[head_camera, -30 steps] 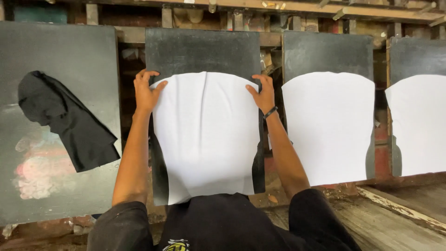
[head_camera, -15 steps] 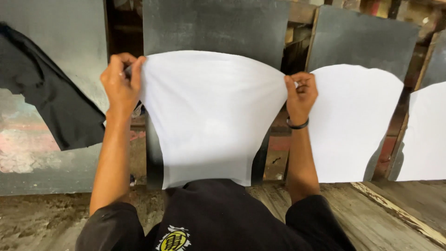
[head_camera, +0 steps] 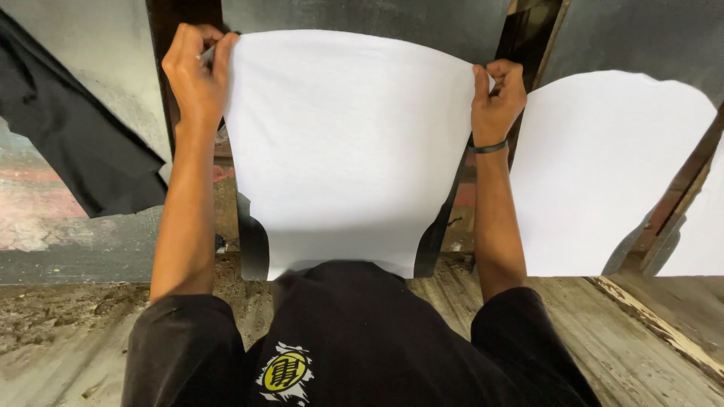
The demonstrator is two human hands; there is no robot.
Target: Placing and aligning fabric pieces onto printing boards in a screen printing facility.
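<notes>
Head view, looking down. I see my left hand (head_camera: 197, 66) clenched on the upper left corner of a white fabric piece (head_camera: 347, 151), thumb and fingers pinching the edge between them. My right hand (head_camera: 496, 96) grasps the upper right corner of the same piece in the same pinching manner; a dark band (head_camera: 490, 148) circles that wrist. The white fabric piece hangs stretched between my two hands, its top edge gently arched, its lower end reaching down to my black shirt (head_camera: 362, 339), which fills the bottom of the view and carries a yellow round emblem (head_camera: 284, 372).

Behind the fabric stands a dark grey board (head_camera: 362, 19), upright, its black lower edges showing on both sides of the cloth near the bottom. I cannot tell whether the fabric touches the board or is held just off it.

To the right, a second white fabric piece (head_camera: 603, 173) of similar rounded outline lies flat against another dark board (head_camera: 641, 34), apart from my right hand. A sliver of a third white piece (head_camera: 705, 234) shows at the right edge.

To the left, a black cloth (head_camera: 75, 136) drapes slantwise over a worn grey board (head_camera: 83, 249) with reddish stains, well apart from my left hand. Below, rough wooden planking (head_camera: 603, 332) runs across the foreground.
</notes>
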